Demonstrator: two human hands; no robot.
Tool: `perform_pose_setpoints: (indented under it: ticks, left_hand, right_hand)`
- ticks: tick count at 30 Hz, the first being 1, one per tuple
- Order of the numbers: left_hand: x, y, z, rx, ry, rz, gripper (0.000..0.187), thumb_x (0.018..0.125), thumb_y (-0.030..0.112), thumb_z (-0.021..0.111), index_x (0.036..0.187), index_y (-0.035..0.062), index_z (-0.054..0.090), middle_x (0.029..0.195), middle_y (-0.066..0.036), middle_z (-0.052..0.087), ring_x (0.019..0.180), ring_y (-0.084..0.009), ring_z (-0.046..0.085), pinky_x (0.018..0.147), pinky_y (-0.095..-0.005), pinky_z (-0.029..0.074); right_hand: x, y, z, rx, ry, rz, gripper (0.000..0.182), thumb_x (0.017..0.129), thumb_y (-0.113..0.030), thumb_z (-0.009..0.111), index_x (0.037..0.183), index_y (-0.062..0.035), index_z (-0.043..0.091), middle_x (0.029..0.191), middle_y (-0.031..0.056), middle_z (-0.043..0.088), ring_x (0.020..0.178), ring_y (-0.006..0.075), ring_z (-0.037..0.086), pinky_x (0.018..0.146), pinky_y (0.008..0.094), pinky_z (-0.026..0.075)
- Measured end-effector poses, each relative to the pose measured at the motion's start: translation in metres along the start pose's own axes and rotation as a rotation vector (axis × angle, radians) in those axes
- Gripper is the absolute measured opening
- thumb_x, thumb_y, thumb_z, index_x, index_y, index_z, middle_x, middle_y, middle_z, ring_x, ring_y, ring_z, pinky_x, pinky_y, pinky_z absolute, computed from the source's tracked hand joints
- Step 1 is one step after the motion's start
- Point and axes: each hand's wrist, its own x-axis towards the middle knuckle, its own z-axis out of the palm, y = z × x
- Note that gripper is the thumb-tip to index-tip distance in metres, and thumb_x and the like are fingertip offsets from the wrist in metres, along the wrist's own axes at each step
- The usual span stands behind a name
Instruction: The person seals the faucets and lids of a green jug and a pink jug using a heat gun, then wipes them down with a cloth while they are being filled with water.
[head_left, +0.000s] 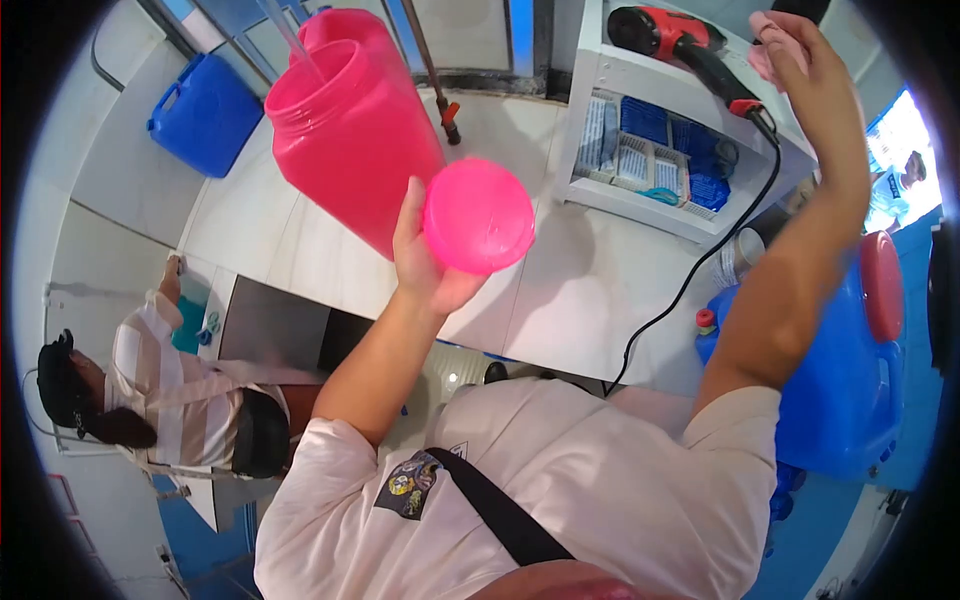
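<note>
My left hand [421,262] is wrapped around a round pink lid [480,215], its flat face turned up toward me. Just beyond it stands a large pink jerrycan [365,150] with an uncapped mouth and a clear tube [296,42] running down into it. My right hand [815,75] is raised at the upper right, gripping a crumpled pink cloth [779,48] above a white shelf unit. Near that hand, a red and black heat gun [668,38] lies on top of the unit.
A white shelf unit [640,212] holds packets. A black cord [690,275] hangs across the white counter [530,130]. Blue jerrycans stand at the left [207,115] and right [835,380]. A pipe with a red-handled valve [447,112] is behind. Another person [170,380] works at the left.
</note>
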Motion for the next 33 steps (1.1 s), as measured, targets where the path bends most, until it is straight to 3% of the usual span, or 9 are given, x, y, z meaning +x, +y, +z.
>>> perform_pose_setpoints:
  ticks: [5, 10, 13, 17, 18, 20, 22, 26, 33]
  left_hand:
    - [0.014, 0.000, 0.035, 0.003, -0.061, 0.036, 0.068, 0.101, 0.062, 0.041, 0.141, 0.0081, 0.050, 0.143, -0.014, 0.054, 0.132, -0.0334, 0.052, 0.112, -0.0558, 0.041]
    - [0.022, -0.014, 0.046, 0.020, -0.130, -0.036, 0.068, 0.100, 0.063, 0.040, 0.141, 0.0097, 0.050, 0.143, -0.013, 0.054, 0.132, -0.0325, 0.052, 0.112, -0.0524, 0.041]
    - [0.018, -0.017, 0.045, -0.032, -0.083, -0.069, 0.071, 0.100, 0.061, 0.042, 0.152, 0.0128, 0.040, 0.151, -0.015, 0.046, 0.142, -0.0336, 0.042, 0.118, -0.0551, 0.032]
    - [0.027, -0.004, 0.033, -0.011, -0.108, 0.049, 0.069, 0.100, 0.060, 0.043, 0.149, 0.0111, 0.044, 0.147, -0.015, 0.050, 0.138, -0.0330, 0.047, 0.117, -0.0525, 0.035]
    - [0.045, -0.011, 0.002, 0.011, -0.475, 0.106, 0.068, 0.099, 0.059, 0.044, 0.147, 0.0105, 0.045, 0.146, -0.015, 0.051, 0.138, -0.0328, 0.047, 0.117, -0.0522, 0.035]
    - [0.046, -0.020, 0.001, 0.035, -0.840, 0.154, 0.068, 0.099, 0.059, 0.044, 0.146, 0.0099, 0.046, 0.145, -0.016, 0.052, 0.137, -0.0326, 0.048, 0.116, -0.0520, 0.036]
    - [0.026, -0.018, 0.051, -0.018, -0.052, 0.024, 0.067, 0.100, 0.062, 0.038, 0.142, 0.0110, 0.051, 0.140, -0.013, 0.056, 0.130, -0.0305, 0.054, 0.110, -0.0499, 0.042]
    - [0.023, 0.003, 0.055, 0.037, -0.105, 0.139, 0.068, 0.098, 0.061, 0.044, 0.142, 0.0097, 0.050, 0.137, -0.015, 0.057, 0.127, -0.0339, 0.054, 0.108, -0.0525, 0.043]
    - [0.035, -0.016, 0.054, -0.324, -0.308, -0.060, 0.076, 0.095, 0.068, 0.042, 0.147, 0.0121, 0.044, 0.144, -0.017, 0.052, 0.134, -0.0367, 0.050, 0.109, -0.0530, 0.045]
  right_hand:
    - [-0.102, -0.081, 0.084, 0.588, -0.229, -0.246, 0.027, 0.099, -0.018, 0.057, 0.122, -0.0060, 0.065, 0.119, 0.0093, 0.068, 0.100, 0.0206, 0.067, 0.091, 0.0341, 0.053]
    - [-0.145, -0.122, 0.162, 0.314, -0.061, -0.532, 0.022, 0.092, -0.008, 0.064, 0.113, -0.0060, 0.070, 0.120, 0.0155, 0.065, 0.115, 0.0330, 0.061, 0.097, 0.0415, 0.050]
    - [-0.114, -0.100, 0.155, 0.259, -0.138, -0.423, 0.022, 0.091, -0.006, 0.063, 0.112, -0.0063, 0.071, 0.125, 0.0140, 0.066, 0.118, 0.0328, 0.061, 0.100, 0.0429, 0.049]
    - [-0.144, -0.119, 0.153, 0.452, -0.317, -0.209, 0.018, 0.089, -0.009, 0.059, 0.104, -0.0066, 0.069, 0.120, 0.0129, 0.064, 0.119, 0.0333, 0.058, 0.103, 0.0421, 0.046]
    - [-0.151, -0.129, 0.160, 0.422, -0.255, -0.350, 0.018, 0.088, -0.007, 0.058, 0.103, -0.0065, 0.069, 0.121, 0.0123, 0.064, 0.121, 0.0322, 0.058, 0.105, 0.0425, 0.045]
    - [-0.147, -0.126, 0.164, 0.392, -0.186, -0.483, 0.018, 0.088, -0.006, 0.057, 0.102, -0.0065, 0.069, 0.122, 0.0117, 0.064, 0.124, 0.0310, 0.057, 0.107, 0.0429, 0.044]
    - [-0.119, -0.101, 0.165, 0.285, -0.158, -0.434, 0.030, 0.090, -0.003, 0.055, 0.115, -0.0049, 0.069, 0.131, 0.0144, 0.063, 0.129, 0.0336, 0.056, 0.106, 0.0421, 0.047]
    - [-0.155, -0.109, 0.170, 0.370, -0.189, -0.426, 0.027, 0.084, -0.006, 0.060, 0.110, -0.0093, 0.069, 0.129, 0.0116, 0.063, 0.130, 0.0348, 0.054, 0.113, 0.0459, 0.040]
    - [-0.120, -0.127, 0.196, 0.376, -0.007, -0.512, 0.041, 0.082, -0.012, 0.061, 0.123, -0.0091, 0.065, 0.132, 0.0092, 0.062, 0.134, 0.0332, 0.050, 0.112, 0.0494, 0.038]
